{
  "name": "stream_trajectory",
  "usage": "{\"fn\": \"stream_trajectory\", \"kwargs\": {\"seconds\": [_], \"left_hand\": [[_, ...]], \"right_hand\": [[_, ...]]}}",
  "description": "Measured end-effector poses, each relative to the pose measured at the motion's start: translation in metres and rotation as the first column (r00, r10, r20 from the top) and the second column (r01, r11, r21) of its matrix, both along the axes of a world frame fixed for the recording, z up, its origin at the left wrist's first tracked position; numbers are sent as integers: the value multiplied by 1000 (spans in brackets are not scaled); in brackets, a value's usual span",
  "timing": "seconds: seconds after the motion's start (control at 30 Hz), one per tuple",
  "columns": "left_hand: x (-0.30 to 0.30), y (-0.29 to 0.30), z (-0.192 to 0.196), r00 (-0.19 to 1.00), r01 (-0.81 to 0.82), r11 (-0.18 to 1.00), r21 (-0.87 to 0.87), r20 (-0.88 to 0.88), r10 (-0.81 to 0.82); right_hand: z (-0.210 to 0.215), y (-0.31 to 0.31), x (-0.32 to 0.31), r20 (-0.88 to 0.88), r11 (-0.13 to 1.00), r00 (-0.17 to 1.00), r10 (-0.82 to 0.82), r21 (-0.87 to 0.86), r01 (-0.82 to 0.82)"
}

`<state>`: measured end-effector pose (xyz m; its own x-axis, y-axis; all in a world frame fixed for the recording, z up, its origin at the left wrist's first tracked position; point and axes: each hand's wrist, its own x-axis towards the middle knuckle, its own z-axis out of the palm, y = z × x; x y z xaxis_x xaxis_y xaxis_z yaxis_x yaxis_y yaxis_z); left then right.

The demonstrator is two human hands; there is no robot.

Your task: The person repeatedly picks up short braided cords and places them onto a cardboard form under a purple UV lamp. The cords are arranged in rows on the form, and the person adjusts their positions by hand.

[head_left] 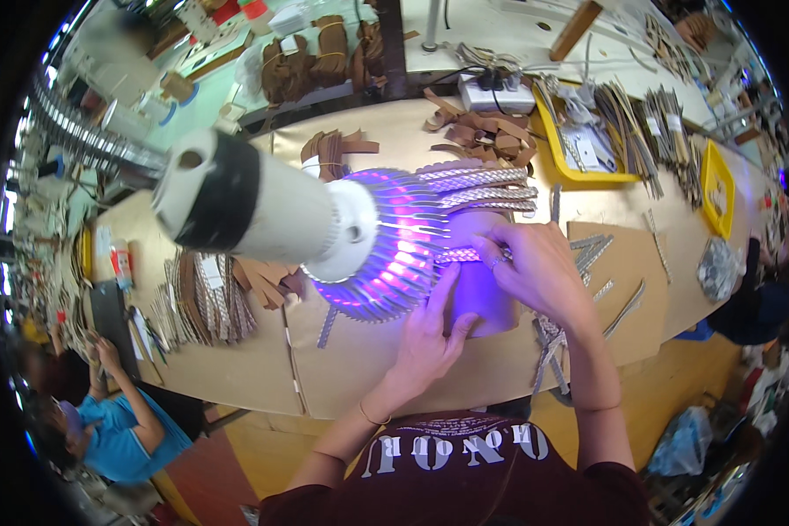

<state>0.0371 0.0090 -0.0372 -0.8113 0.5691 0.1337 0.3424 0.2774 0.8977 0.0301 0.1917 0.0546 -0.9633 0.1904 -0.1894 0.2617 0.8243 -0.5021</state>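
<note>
A braided strap [458,255] with a light and dark weave lies across a block-like piece [486,302] lit purple. My right hand [535,267] pinches the strap between thumb and fingers. Just below the strap, my left hand [423,349] has its index finger stretched up to the strap's edge and its thumb apart, resting by the block. A finned lamp head [403,237] glowing purple and pink hangs close on the left and hides the strap's far-left end. More braided straps [491,187] lie side by side just beyond my hands.
Brown strips [482,131] are heaped at the back, beside a yellow tray [587,175]. A bundle of straps [203,298] lies left of the lamp's white arm [254,197]. Loose braided pieces [552,346] lie on the right. A co-worker in blue [131,430] sits at the lower left.
</note>
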Motion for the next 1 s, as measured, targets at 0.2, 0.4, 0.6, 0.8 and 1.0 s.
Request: {"fn": "stream_trajectory", "kwargs": {"seconds": [0.2, 0.4, 0.6, 0.8, 1.0], "left_hand": [[1, 1, -7, 1000, 9, 998, 63, 23, -11], [-1, -1, -12, 999, 33, 996, 86, 28, -36], [-3, -2, -11, 997, 56, 994, 91, 51, -60], [-7, -2, -11, 997, 75, 995, 61, 4, -75], [-5, -2, -12, 999, 48, 998, 37, 8, -49]], "right_hand": [[12, -8, -7, 52, 998, 998, -19, 65, 16], [28, -8, -11, 10, 965, 982, 188, 182, -187], [24, 0, -7, 29, 987, 997, 64, 145, -68], [12, 12, -1, 6, 999, 999, 44, -12, -44], [-3, 22, 0, 91, 1000, 996, 26, -17, -25]]}}
